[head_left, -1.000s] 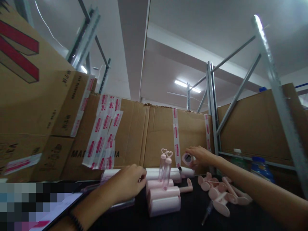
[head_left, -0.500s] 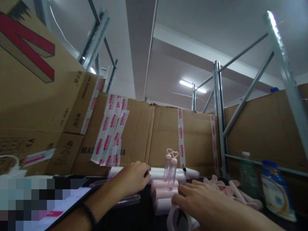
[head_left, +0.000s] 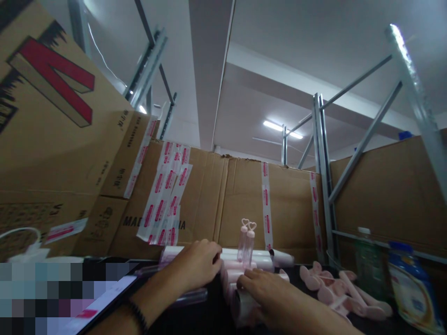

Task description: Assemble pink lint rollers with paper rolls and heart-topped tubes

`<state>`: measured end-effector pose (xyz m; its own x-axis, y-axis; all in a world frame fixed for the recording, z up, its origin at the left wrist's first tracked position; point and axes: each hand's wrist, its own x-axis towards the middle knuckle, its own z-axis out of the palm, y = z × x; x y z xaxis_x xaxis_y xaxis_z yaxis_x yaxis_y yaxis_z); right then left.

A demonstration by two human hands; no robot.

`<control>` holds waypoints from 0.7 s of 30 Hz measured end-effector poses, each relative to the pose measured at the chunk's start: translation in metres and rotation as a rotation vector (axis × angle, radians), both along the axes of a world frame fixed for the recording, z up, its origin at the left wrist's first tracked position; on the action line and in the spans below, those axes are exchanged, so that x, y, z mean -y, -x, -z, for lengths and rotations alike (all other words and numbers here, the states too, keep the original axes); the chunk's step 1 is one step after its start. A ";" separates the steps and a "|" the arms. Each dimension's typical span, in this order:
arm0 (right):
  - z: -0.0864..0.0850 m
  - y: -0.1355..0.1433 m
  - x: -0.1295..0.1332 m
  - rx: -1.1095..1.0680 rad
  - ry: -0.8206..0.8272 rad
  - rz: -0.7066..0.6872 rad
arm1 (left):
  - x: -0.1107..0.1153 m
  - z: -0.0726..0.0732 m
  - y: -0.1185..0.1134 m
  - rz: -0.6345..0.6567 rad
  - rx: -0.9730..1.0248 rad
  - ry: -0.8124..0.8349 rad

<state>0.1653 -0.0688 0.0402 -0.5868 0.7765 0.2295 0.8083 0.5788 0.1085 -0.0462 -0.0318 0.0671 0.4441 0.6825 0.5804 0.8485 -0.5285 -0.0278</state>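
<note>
Two clear tubes with pink heart-shaped tops stand upright among pale pink and white rolls at the lower centre. My left hand, with a dark bead bracelet on the wrist, is curled beside the rolls on their left; its fingertips are hidden. Below it lies a clear tube. My right hand has its fingers wrapped over a white roll with a dark open end, just in front of the standing tubes.
Pink plastic pieces are piled at the right, near a green bottle and a blue bottle. A lit screen lies at the lower left. Cardboard walls rise behind the table.
My right hand has moved slightly left, and the white roll under it has turned and shifted left against the other rolls. My left hand stays nearly in place. The camera view has shifted slightly.
</note>
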 end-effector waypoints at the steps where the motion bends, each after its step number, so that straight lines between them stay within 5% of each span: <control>1: 0.003 -0.002 -0.007 -0.035 0.002 -0.013 | 0.000 -0.001 0.000 -0.001 0.001 0.003; 7: 0.015 -0.019 -0.029 -0.242 0.042 -0.105 | 0.003 -0.004 -0.002 0.025 0.022 0.038; 15: 0.010 -0.027 -0.008 -0.411 0.096 -0.137 | 0.010 -0.001 -0.005 0.150 0.029 0.172; 21: 0.000 -0.023 -0.004 -0.344 0.101 -0.299 | 0.020 0.008 -0.012 0.195 0.028 0.379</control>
